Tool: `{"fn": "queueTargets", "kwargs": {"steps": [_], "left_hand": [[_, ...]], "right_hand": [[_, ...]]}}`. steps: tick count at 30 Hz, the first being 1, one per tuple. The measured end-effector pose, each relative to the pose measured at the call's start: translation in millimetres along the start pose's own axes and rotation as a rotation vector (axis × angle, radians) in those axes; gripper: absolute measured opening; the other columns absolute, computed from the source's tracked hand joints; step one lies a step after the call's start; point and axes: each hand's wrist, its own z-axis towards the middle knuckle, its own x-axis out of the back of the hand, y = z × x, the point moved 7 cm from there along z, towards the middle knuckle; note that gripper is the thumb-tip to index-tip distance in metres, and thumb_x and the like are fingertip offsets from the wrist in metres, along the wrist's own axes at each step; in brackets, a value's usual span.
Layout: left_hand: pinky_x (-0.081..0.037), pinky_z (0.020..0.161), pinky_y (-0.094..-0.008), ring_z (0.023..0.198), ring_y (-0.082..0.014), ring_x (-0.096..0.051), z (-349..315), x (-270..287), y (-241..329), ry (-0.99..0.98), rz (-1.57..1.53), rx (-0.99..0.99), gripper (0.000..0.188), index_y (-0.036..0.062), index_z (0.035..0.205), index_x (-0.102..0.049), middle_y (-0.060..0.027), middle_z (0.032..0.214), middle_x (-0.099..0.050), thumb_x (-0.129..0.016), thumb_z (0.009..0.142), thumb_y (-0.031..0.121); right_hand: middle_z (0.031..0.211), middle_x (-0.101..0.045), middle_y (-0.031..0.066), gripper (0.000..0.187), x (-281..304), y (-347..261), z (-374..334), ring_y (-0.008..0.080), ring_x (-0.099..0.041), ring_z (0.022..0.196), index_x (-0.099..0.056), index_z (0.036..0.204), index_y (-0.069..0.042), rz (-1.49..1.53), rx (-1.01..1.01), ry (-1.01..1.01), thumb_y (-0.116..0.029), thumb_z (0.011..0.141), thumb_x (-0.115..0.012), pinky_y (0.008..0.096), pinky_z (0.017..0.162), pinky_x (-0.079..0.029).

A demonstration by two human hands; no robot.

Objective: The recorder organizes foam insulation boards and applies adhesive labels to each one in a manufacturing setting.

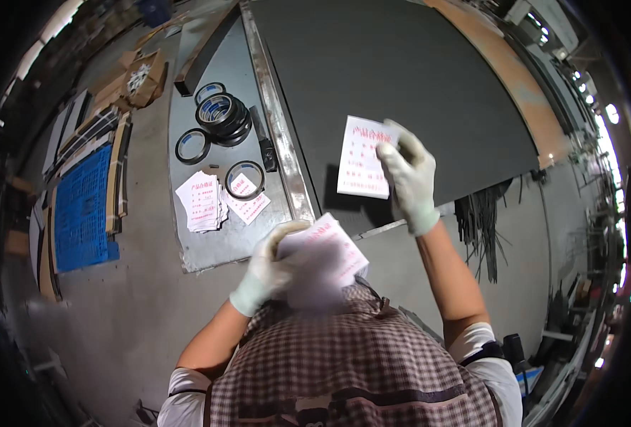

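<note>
While my right hand [408,181] pinches a white label sheet [363,156] with red print against the big black panel [401,78], near the panel's lower edge, my left hand [269,267] grips a blurred stack of the same labels [330,252] close to my chest, just off the panel's near corner. Both hands gloved. Left of the panel, across its metal edge strip [280,121], sits a grey steel table [187,249]: more labels [202,201] fanned near its front edge, one tape roll [245,180] on top of a few, black tape rolls [219,114] stacked further back. Blue crate [81,210] on the floor, far left.
</note>
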Motion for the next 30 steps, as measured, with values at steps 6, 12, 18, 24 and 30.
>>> {"fn": "queueTargets", "kwargs": {"steps": [6, 12, 18, 24, 30], "left_hand": [[-0.051, 0.080, -0.0251, 0.090, -0.0097, -0.062, -19, -13, 12, 0.297, -0.095, -0.010, 0.035, -0.0042, 0.119, -0.058, -0.0070, 0.102, -0.067, -0.066, 0.091, 0.015], [-0.044, 0.061, -0.0200, 0.068, -0.0011, -0.051, -7, -40, -2, 0.368, 0.092, 0.040, 0.028, 0.0004, 0.107, -0.067, 0.0026, 0.085, -0.065, -0.062, 0.095, 0.025], [-0.034, 0.050, -0.0191, 0.057, 0.0002, -0.041, 19, -75, -11, 0.348, 0.138, 0.091, 0.022, 0.0064, 0.081, -0.062, 0.0086, 0.067, -0.052, -0.066, 0.092, 0.025], [-0.047, 0.066, -0.0188, 0.076, -0.0012, -0.055, 28, -94, -5, 0.345, 0.084, -0.003, 0.021, -0.0010, 0.108, -0.064, 0.0001, 0.093, -0.066, -0.065, 0.091, 0.010], [-0.028, 0.046, -0.0209, 0.054, -0.0003, -0.036, 45, -105, 0, 0.366, 0.237, 0.055, 0.029, 0.0011, 0.088, -0.067, 0.0093, 0.062, -0.049, -0.065, 0.093, 0.029]], "right_hand": [[0.089, -0.064, 0.0045, 0.050, -25, 85, 34, 0.0107, -0.057, 0.078, -0.056, 0.130, -0.002, -0.096, -0.254, -0.476, -0.015, 0.084, -0.068, 0.0251, 0.073, -0.049], [0.107, -0.059, 0.0138, 0.041, -31, 23, 12, 0.0285, -0.053, 0.106, -0.064, 0.112, -0.004, -0.363, 0.403, -0.769, -0.031, 0.082, -0.067, 0.0384, 0.101, -0.039], [0.088, -0.062, 0.0149, 0.029, -20, 11, -14, 0.0302, -0.059, 0.089, -0.068, 0.091, -0.005, -0.752, 0.287, -1.127, -0.032, 0.085, -0.059, 0.0406, 0.087, -0.046], [0.080, -0.056, 0.0105, 0.032, 79, 22, 63, 0.0165, -0.057, 0.072, -0.067, 0.109, 0.000, -0.316, 0.013, -0.426, -0.022, 0.086, -0.063, 0.0284, 0.067, -0.049], [0.081, -0.057, 0.0105, 0.049, 99, 63, 70, 0.0238, -0.054, 0.078, -0.061, 0.122, -0.003, -0.517, 0.223, -0.410, -0.029, 0.082, -0.069, 0.0374, 0.084, -0.044]]}}
